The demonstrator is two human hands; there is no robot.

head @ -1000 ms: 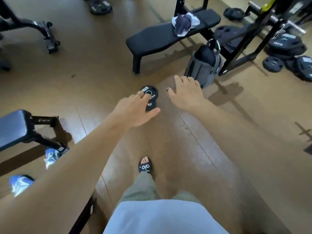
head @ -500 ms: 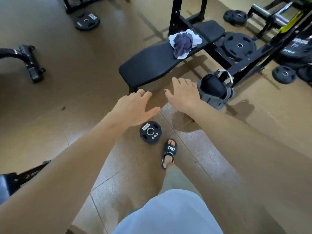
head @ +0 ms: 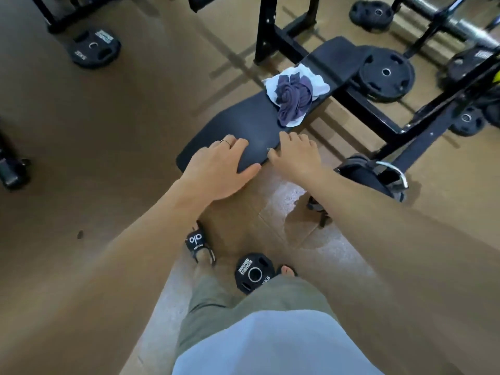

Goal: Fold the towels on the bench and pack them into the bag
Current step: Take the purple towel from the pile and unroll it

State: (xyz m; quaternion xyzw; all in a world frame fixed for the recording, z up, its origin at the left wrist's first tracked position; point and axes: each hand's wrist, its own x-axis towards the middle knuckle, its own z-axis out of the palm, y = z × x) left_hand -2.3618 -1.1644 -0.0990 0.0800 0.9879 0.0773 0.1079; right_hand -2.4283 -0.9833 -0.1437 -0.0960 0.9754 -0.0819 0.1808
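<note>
A crumpled dark purple towel (head: 293,97) lies on top of a crumpled white towel (head: 315,78), both on the far half of the black bench (head: 243,123). Both my arms reach forward over the bench's near end. My left hand (head: 219,169) and my right hand (head: 295,155) hold nothing, fingers relaxed and extended; whether they touch the pad I cannot tell. The grey bag (head: 378,177) stands open on the floor to the right of the bench, partly hidden behind my right forearm.
A small black weight plate (head: 253,273) lies on the floor between my sandalled feet. More plates (head: 93,48) lie at the far left and around the black rack frame (head: 387,71) on the right. Brown floor spreads to the left.
I have walked closer to the bench; the small plate that lay ahead is now at my feet. Both hands stayed open and now hover over the bench's near end.
</note>
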